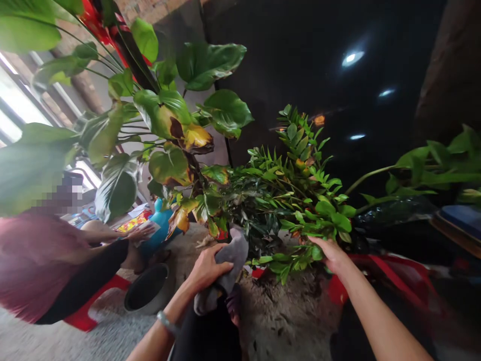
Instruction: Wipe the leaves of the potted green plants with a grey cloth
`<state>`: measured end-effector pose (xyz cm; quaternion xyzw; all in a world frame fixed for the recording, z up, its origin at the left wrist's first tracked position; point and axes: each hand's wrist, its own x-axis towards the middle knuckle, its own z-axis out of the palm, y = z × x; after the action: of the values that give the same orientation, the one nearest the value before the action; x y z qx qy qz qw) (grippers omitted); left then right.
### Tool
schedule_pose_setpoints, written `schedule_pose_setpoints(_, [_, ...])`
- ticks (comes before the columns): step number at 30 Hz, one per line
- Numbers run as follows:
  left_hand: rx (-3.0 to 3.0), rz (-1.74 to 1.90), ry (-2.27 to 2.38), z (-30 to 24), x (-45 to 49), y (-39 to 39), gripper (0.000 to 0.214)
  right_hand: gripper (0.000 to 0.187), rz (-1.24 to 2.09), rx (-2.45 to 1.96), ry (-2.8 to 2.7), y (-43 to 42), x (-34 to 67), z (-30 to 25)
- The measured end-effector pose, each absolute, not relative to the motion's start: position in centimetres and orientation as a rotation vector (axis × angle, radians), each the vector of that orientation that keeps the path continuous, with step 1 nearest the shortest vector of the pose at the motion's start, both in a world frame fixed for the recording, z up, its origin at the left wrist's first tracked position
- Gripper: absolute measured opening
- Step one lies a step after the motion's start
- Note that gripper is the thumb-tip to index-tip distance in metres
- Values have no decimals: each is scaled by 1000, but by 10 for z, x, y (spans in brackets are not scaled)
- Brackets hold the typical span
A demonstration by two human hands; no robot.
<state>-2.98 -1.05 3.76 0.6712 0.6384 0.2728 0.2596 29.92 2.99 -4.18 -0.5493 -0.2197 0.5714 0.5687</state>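
I've got the left hand point(210, 265) with its grip closed round a gray cloth point(238, 248) — soft, bunched, floppy. Right hand point(332, 253) is in the low sprays of a bushy plant point(330, 213) with smooth, waxy oval leaves; fingertips are partly behind foliage, so I can't tell if that grip pinches anything. Plant sits ahead, in front of a glossy black panel point(319, 50). Left side: taller plant point(171, 163), broad leaves, some brown-edged. Also there — round dark bucket point(146, 288), rounded blue container point(162, 225), person point(26, 260) on a red stool point(84, 316). Rough, littered floor point(285, 321).
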Motion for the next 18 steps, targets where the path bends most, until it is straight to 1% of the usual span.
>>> schedule_pose_setpoints(3, [1800, 995, 1768, 64, -36, -17, 51, 14, 1361, -1284, -528, 29, 301, -42])
schedule_pose_setpoints(6, [1782, 1338, 1942, 93, -34, 4, 57, 13, 1365, -1271, -529, 31, 299, -41])
schedule_pose_setpoints(8, [1781, 1399, 1985, 96, -25, 22, 57, 14, 1358, -1262, -525, 33, 297, -41])
schedule_pose_setpoints(10, [1776, 1278, 1950, 82, -10, 30, 57, 15, 1349, -1261, -523, 35, 296, -43])
schedule_pose_setpoints(12, [1771, 1046, 1843, 58, 6, 23, 58, 14, 1342, -1274, -518, 36, 297, -45])
schedule_pose_setpoints(15, [1785, 695, 1511, 33, 27, -5, 54, 12, 1351, -1289, -516, 35, 300, -47])
schedule_pose_setpoints(17, [1799, 642, 1342, 39, 34, -20, 51, 12, 1367, -1285, -525, 33, 302, -47])
schedule_pose_setpoints(18, [1805, 706, 1317, 48, 35, -22, 51, 12, 1376, -1275, -534, 32, 302, -47])
